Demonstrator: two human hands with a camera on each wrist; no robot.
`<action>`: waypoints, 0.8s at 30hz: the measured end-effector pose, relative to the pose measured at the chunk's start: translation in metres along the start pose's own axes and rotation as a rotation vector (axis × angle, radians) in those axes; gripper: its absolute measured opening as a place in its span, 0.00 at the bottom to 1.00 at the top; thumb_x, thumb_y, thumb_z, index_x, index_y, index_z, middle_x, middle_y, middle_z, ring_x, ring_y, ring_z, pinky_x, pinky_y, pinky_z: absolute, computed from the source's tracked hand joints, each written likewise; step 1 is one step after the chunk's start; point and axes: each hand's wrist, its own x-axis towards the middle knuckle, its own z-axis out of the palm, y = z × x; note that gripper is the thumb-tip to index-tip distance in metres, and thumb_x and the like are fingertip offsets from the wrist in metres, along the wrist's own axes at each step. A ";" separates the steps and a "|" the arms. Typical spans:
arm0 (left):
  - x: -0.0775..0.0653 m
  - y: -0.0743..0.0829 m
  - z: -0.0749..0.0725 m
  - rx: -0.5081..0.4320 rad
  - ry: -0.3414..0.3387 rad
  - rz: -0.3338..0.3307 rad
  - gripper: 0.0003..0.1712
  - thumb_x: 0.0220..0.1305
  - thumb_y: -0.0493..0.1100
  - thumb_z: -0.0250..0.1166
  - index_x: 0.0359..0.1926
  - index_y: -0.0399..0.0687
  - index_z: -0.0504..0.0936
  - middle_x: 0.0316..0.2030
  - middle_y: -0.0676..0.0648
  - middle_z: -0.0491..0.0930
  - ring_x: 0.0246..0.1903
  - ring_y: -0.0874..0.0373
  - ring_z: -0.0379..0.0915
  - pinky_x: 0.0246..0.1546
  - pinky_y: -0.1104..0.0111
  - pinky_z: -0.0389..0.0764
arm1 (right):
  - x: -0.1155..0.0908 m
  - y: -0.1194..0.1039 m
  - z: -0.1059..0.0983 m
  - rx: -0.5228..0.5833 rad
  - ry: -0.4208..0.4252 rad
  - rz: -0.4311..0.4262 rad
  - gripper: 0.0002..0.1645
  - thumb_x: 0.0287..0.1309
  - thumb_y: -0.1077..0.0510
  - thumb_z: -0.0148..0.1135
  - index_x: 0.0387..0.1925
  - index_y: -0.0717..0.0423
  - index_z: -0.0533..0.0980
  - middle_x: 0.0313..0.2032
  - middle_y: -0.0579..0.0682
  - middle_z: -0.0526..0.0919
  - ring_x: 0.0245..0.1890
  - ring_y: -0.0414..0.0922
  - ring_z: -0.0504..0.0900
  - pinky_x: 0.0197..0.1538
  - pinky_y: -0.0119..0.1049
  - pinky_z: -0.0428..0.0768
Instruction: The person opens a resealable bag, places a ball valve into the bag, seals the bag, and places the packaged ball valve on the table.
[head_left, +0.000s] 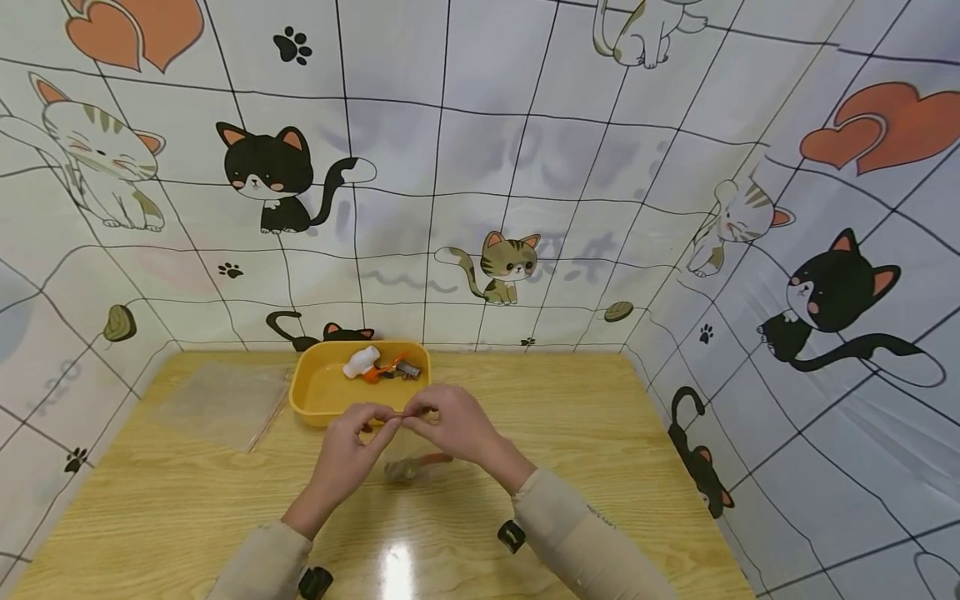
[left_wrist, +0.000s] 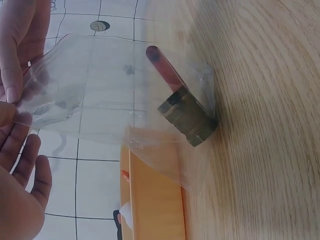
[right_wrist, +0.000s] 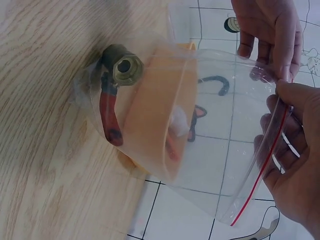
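Observation:
A clear zip bag with a red line along its mouth hangs between my two hands, its lower end down at the tabletop. Inside lies a brass ball valve with a red lever handle. My left hand pinches the bag's top edge between thumb and forefinger. Right beside it, my right hand pinches the same edge, the fingertips of both hands nearly meeting. In the head view the valve shows faintly through the plastic, below the hands.
Just beyond the hands stands a yellow tray holding a white piece and some orange and grey metal parts. Flat clear plastic bags lie left of it on the wooden table. Cat-printed sheeting encloses the back and sides.

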 end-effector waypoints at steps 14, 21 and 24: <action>-0.001 0.000 0.000 -0.006 -0.036 -0.025 0.03 0.64 0.44 0.66 0.39 0.55 0.84 0.37 0.56 0.84 0.40 0.63 0.77 0.39 0.65 0.79 | -0.002 -0.001 0.004 0.083 0.023 0.036 0.07 0.64 0.51 0.63 0.36 0.48 0.83 0.35 0.42 0.86 0.36 0.32 0.81 0.43 0.26 0.80; -0.002 0.000 0.000 0.004 -0.016 -0.002 0.02 0.63 0.42 0.67 0.38 0.54 0.84 0.36 0.56 0.83 0.39 0.62 0.78 0.38 0.62 0.80 | -0.003 -0.004 0.008 0.040 0.058 0.028 0.08 0.64 0.52 0.63 0.36 0.50 0.84 0.34 0.43 0.86 0.36 0.36 0.82 0.42 0.33 0.82; -0.003 -0.001 0.001 0.014 0.002 0.016 0.03 0.62 0.41 0.68 0.37 0.55 0.84 0.36 0.56 0.83 0.39 0.62 0.77 0.37 0.63 0.80 | -0.005 -0.005 0.008 0.033 0.055 0.038 0.08 0.64 0.51 0.62 0.37 0.49 0.83 0.35 0.43 0.86 0.36 0.36 0.82 0.43 0.37 0.82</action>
